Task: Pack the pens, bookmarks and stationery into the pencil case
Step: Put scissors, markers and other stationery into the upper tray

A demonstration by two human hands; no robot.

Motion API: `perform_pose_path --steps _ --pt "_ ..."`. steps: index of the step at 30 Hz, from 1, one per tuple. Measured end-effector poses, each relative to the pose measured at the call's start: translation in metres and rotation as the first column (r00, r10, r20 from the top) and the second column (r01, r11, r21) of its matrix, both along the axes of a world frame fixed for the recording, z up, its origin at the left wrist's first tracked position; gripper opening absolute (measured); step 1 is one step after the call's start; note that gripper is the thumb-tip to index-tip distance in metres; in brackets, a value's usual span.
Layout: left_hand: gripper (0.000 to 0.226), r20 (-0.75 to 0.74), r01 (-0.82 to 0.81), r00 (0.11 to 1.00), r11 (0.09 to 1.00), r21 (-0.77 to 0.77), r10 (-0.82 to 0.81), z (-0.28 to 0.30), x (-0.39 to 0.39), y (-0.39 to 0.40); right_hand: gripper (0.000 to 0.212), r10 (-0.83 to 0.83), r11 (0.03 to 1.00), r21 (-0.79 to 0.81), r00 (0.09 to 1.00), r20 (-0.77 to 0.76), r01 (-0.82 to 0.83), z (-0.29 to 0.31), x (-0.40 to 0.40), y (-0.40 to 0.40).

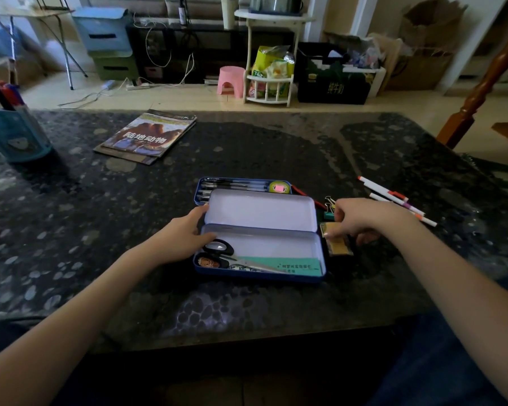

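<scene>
Pens (393,198) lie right of the binder clips (330,203).

Two bare forearms are seen, uncovered from the lower frame edges to the wrists, with no sleeve, watch, bracelet or ring shown on either. The left hand (185,235) and the right hand (361,219) are both ungloved. Dark blue cloth (apparently trousers, though its cut cannot be made out) is seen at the lower right, beneath the right forearm.
</scene>
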State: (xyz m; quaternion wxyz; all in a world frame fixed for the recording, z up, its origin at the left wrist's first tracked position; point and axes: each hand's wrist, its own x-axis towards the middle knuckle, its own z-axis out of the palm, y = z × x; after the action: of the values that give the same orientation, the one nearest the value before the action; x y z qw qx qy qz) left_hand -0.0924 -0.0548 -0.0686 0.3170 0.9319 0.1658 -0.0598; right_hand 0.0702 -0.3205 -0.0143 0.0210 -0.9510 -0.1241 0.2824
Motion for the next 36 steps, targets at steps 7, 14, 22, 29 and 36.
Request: perform_pose_path --steps 7,14,22,29,36 --pt "0.067 0.008 -0.003 1.000 1.000 -0.017 0.003 0.001 -0.003 -0.001 0.045 0.040 0.998 -0.057 0.997 0.067 -0.036 -0.010 -0.011 0.016" --pt "0.060 -0.023 -0.025 0.999 0.999 -0.028 0.024 0.003 -0.002 -0.001 0.029 -0.026 0.974 0.225 0.989 0.145 -0.007 0.003 -0.003 0.011" --pt "0.062 -0.015 -0.010 1.000 1.000 -0.019 0.010 0.005 -0.004 -0.004 0.026 0.115 0.966 0.242 0.987 -0.109 -0.086 0.004 -0.037 0.032" --pt "0.064 -0.029 -0.009 1.000 1.000 -0.013 0.009 0.005 -0.003 -0.004 0.029 0.328 0.944 -0.081 0.939 0.105 -0.320 -0.008 -0.052 0.039" --pt "0.065 -0.040 -0.012 0.999 1.000 -0.013 0.012 0.005 -0.002 -0.004 0.033 0.423 0.906 -0.149 0.857 0.295 -0.396 -0.005 -0.059 0.039"
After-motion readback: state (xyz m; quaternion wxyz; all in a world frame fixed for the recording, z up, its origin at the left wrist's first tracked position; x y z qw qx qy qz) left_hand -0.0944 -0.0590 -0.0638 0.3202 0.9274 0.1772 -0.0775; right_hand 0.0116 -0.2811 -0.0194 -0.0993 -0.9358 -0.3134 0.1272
